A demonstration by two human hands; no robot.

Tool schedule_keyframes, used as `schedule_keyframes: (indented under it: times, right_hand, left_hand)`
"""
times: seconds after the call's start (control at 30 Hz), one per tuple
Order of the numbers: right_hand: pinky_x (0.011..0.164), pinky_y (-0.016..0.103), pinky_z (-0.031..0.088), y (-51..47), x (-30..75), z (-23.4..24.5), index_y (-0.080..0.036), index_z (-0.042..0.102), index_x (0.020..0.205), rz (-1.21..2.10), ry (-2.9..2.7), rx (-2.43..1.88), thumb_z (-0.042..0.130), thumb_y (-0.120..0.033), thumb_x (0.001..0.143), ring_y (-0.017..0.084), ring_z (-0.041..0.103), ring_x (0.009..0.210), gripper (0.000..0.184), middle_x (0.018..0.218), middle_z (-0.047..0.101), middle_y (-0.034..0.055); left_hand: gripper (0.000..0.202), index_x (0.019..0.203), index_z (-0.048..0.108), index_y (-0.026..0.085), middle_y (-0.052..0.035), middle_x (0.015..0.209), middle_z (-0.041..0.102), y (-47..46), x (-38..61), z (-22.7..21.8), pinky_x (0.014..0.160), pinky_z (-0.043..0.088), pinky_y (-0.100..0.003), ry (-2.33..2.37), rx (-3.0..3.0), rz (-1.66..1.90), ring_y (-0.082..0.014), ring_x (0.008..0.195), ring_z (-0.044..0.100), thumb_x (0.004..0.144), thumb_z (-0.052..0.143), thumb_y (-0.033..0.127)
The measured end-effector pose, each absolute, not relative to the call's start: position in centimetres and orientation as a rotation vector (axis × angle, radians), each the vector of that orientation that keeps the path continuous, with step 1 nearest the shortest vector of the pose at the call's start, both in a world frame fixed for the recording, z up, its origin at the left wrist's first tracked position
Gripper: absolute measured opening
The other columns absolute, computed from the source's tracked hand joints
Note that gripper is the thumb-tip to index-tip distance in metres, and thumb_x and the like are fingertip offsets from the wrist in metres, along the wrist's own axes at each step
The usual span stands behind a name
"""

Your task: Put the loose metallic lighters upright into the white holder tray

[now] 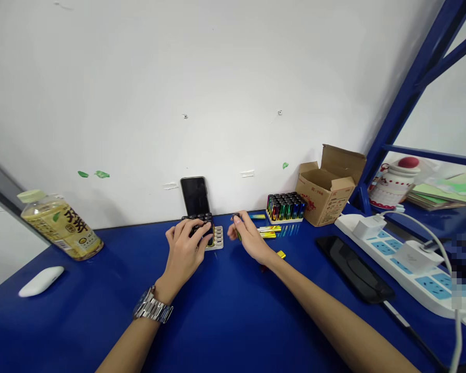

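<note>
My left hand (186,248), with a metal watch (152,306) on its wrist, curls over dark-topped batteries (207,220) standing in a white slotted tray (218,239). Its fingers and thumb close around the batteries and hide part of them. Empty slots show along the tray's right side. Just right of the tray, my right hand (250,238) is closed around a battery (237,217), mostly covered by the fingers. Several loose yellow batteries (270,229) lie on the blue table (225,316) beyond and beside the right hand.
A full tray of colourful batteries (285,207) stands by an open cardboard box (328,189). One phone (195,194) leans on the wall; another phone (353,267) lies near a power strip (399,259). At left are a drink bottle (64,225) and a white mouse (42,281).
</note>
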State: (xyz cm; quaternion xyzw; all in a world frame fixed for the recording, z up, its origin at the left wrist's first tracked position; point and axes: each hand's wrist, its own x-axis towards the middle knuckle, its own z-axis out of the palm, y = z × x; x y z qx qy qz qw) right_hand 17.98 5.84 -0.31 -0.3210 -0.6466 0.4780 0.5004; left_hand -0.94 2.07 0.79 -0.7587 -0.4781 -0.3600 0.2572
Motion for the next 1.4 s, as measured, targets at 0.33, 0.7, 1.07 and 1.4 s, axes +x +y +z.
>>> schedule_keyframes:
  times: [0.33, 0.7, 1.07, 1.4]
  right_hand:
    - [0.066, 0.026, 0.043, 11.7, 14.8, -1.7, -0.016, 0.063, 0.086, 1.024, -1.561, -0.776, 0.053, -0.042, 0.079, 0.016, 0.051, 0.07, 0.028, 0.076, 0.06, 0.0024]
    - [0.063, 0.025, 0.034, 11.4, 15.0, 1.1, -0.017, 0.067, 0.069, 0.536, -2.149, -1.024, 0.052, -0.031, 0.084, 0.016, 0.046, 0.062, 0.026, 0.06, 0.057, 0.0016]
    - [0.091, 0.044, 0.029, 13.5, 13.5, 6.1, -0.039, 0.036, 0.142, -0.264, -2.662, -1.215, 0.023, -0.044, 0.098, 0.028, 0.044, 0.103, 0.046, 0.113, 0.053, 0.0127]
    - [0.085, 0.041, 0.04, 12.6, 16.0, 6.3, -0.013, 0.057, 0.123, -0.282, -2.464, -1.557, 0.04, -0.021, 0.09, 0.033, 0.048, 0.108, 0.038, 0.112, 0.057, 0.0204]
  left_hand:
    - [0.014, 0.098, 0.066, 0.024, -0.0049, 0.095, 0.073, 1.7, -0.8, 1.0, 0.086, 0.029, -0.043, -1.447, -2.168, -1.136, -0.0254, 0.102, 0.056, 0.087, 0.057, 0.024]
    - [0.019, 0.104, 0.066, 0.021, -0.0067, 0.099, 0.071, 1.4, -0.7, 1.0, 0.085, 0.029, -0.042, -1.46, -2.136, -1.125, -0.0248, 0.101, 0.056, 0.089, 0.053, 0.023]
    - [0.016, 0.097, 0.066, 0.021, -0.0042, 0.091, 0.072, 1.2, -0.2, 0.7, 0.085, 0.03, -0.039, -1.407, -2.216, -1.183, -0.0211, 0.096, 0.058, 0.09, 0.052, 0.019]
    - [0.021, 0.101, 0.067, 0.018, -0.0136, 0.109, 0.063, 1.2, -0.7, 0.7, 0.086, 0.033, -0.045, -1.401, -2.063, -1.035, -0.028, 0.106, 0.053, 0.088, 0.051, 0.021]
